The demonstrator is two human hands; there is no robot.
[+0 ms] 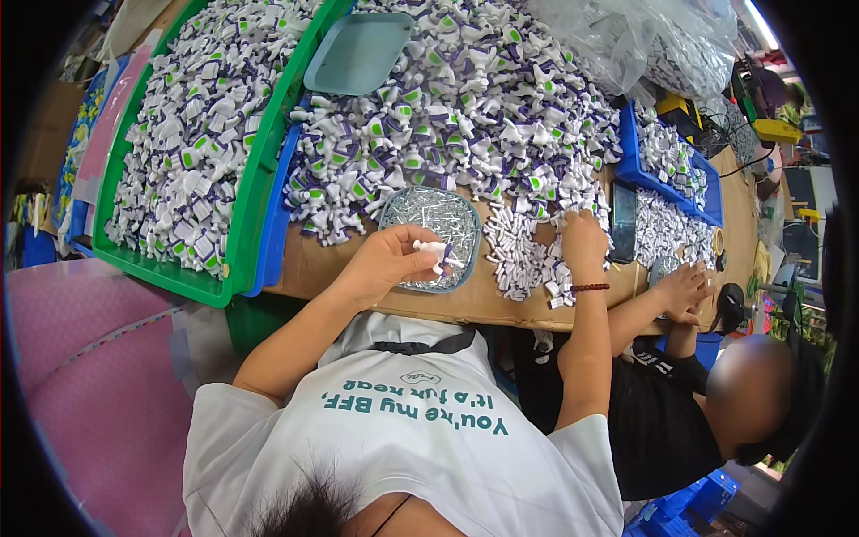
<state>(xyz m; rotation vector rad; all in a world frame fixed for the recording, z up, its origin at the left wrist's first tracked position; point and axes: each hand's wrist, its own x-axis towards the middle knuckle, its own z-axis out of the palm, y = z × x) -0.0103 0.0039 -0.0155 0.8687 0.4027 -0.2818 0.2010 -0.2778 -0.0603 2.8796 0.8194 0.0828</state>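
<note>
My left hand [386,266] pinches a small white plastic figure part [433,249] with a touch of purple between thumb and fingers. It is held over the near left side of a grey-blue tub [386,213] filled with silver metal pins [431,211]. To the right, my right hand [583,245] reaches down with curled fingertips at the edge of a pile of small white parts [512,249]. What those fingertips grip, if anything, is hidden. Behind both hands spreads a large heap of white, purple and green figure parts [456,107].
At the left stands a green crate [243,210] full of similar parts. An empty-looking pale blue tray [358,55] lies on the heap. A dark phone [623,222] and a blue bin [631,148] are at the right. Beside me a co-worker's hands [682,291] work over more small parts.
</note>
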